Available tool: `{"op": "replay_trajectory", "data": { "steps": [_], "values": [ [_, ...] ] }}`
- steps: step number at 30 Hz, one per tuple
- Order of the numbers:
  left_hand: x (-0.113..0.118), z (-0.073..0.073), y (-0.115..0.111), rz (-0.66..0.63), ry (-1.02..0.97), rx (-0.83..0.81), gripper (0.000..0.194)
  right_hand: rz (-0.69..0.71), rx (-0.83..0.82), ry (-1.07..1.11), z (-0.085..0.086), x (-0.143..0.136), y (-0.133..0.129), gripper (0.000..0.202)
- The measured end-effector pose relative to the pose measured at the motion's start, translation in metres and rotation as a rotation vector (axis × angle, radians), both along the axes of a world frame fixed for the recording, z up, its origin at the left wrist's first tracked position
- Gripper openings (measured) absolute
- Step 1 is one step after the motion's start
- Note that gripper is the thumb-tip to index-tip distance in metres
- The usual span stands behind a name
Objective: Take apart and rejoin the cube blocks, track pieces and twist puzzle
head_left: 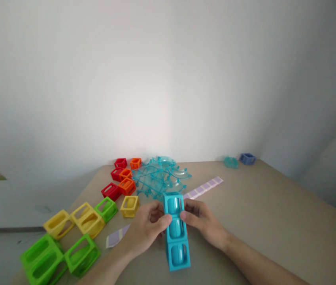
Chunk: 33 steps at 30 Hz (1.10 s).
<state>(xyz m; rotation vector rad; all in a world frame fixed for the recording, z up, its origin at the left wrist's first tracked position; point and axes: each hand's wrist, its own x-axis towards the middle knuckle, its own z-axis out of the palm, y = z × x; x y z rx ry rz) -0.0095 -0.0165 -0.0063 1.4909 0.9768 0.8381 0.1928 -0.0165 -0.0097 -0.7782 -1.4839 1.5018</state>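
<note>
Between both hands is a column of three joined blue cube blocks (177, 228), held up over the near part of the table. My left hand (148, 225) grips its left side, thumb on the front face near the middle cube. My right hand (200, 219) grips the right side at about the same height, its thumb pressed near the seam of the upper two cubes. The fingers behind the column are partly hidden. A single yellow cube block (130, 206) sits just beyond my left hand. A purple-and-cream strip (205, 188) runs diagonally on the table behind the column.
Clear teal track pieces (156, 176) lie piled near the wall. Red blocks (111, 191), orange blocks (127, 186), yellow blocks (87, 219) and green blocks (80, 255) line the table's left side. A blue-violet block (248, 158) and a teal piece (231, 162) stand far right.
</note>
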Motion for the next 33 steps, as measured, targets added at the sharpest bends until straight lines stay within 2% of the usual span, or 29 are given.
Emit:
{"op": "replay_trajectory", "data": {
  "steps": [6, 11, 14, 22, 25, 30, 33],
  "values": [
    [0.0014, 0.0038, -0.0016, -0.017, -0.029, 0.072, 0.038, -0.014, -0.005, -0.009, 0.0006, -0.0005, -0.0012, 0.040],
    [0.0004, 0.0056, -0.0021, -0.079, -0.034, -0.032, 0.045, -0.124, 0.032, -0.021, 0.0021, -0.0005, -0.0013, 0.043],
    [-0.0002, 0.0054, -0.0033, -0.153, -0.002, -0.017, 0.045, -0.198, -0.012, -0.004, 0.0031, 0.0012, -0.0002, 0.043],
    [0.0006, 0.0037, -0.0020, -0.156, 0.017, -0.010, 0.041, -0.172, -0.048, -0.024, 0.0036, 0.0024, 0.0004, 0.045],
    [-0.0003, 0.0038, -0.0020, -0.166, 0.059, -0.025, 0.038, -0.170, -0.007, -0.027, 0.0028, 0.0021, 0.0004, 0.045],
    [-0.0018, 0.0067, -0.0041, -0.135, 0.087, 0.081, 0.039, -0.195, 0.082, -0.020, 0.0056, 0.0020, -0.0025, 0.041],
    [-0.0011, 0.0060, -0.0044, -0.160, 0.061, 0.082, 0.042, -0.195, 0.105, -0.020, 0.0066, 0.0020, -0.0045, 0.040]
  ]
}}
